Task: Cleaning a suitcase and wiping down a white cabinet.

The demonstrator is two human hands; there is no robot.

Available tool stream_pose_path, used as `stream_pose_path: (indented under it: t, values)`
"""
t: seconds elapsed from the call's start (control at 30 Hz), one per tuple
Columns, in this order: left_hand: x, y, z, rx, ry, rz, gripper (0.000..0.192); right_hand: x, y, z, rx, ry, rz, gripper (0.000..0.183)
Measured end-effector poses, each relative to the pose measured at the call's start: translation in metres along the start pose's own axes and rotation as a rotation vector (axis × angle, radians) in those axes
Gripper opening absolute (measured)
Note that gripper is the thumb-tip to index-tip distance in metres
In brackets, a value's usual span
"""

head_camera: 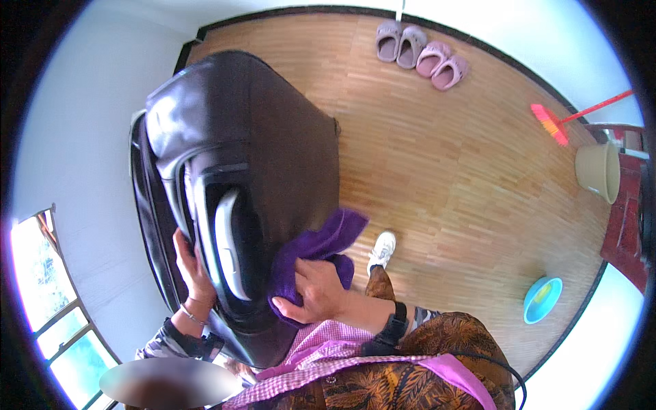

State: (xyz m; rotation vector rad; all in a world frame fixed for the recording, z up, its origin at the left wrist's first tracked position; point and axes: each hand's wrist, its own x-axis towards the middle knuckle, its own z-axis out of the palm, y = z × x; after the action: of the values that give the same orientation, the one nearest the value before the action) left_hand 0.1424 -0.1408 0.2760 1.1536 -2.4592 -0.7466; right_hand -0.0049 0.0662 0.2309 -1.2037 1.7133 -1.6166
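Observation:
A large armchair (287, 154), apparently a massage chair, stands before me with dark upholstery and a brown side panel. Its armrest has pale trim and a curved silver piece (231, 251) set in a glossy black recess. My right hand (319, 289) grips a bunched purple cloth (328, 238) against the armrest's near outer side; one end of the cloth sticks out past the chair. My left hand (196, 279) touches the armrest's inner side, by the gap beside the seat. Part of its fingers is hidden, so its grip is unclear.
Two pairs of slippers (421, 54) sit along the far wall. A red-handled broom (551, 123) and a beige bucket (594, 169) are at right. Nearer is a blue basin (543, 302) with something yellow inside. My white shoe (383, 248) is on the wood-patterned floor (446, 179).

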Motion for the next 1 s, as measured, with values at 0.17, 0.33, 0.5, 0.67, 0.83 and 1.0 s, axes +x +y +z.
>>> stream_pose_path:
  t: [0.17, 0.33, 0.5, 0.67, 0.83, 1.0]
  values:
    - [0.007, 0.037, 0.017, 0.039, 0.028, -0.007, 0.042, 0.092, -0.013, -0.034, -0.151, 0.541, -0.401, 0.031]
    - [0.016, 0.06, 0.004, 0.064, 0.038, -0.038, 0.043, 0.177, 0.024, -0.04, -0.043, 0.617, -0.024, 0.028]
    - [0.016, 0.037, -0.002, 0.095, 0.078, -0.024, 0.047, 0.173, 0.063, -0.067, 1.316, 0.57, 0.363, 0.041]
    - [0.018, 0.042, 0.005, 0.035, 0.001, -0.042, 0.048, 0.167, 0.013, -0.104, 1.624, -0.039, -0.026, 0.043]
    - [0.011, 0.045, 0.0, -0.094, -0.111, -0.019, 0.051, 0.158, -0.077, -0.071, -0.245, 0.059, -0.452, 0.043]
    - [0.006, 0.038, 0.0, -0.105, -0.128, 0.106, 0.056, 0.167, -0.073, -0.033, -0.873, -0.094, -0.385, 0.039]
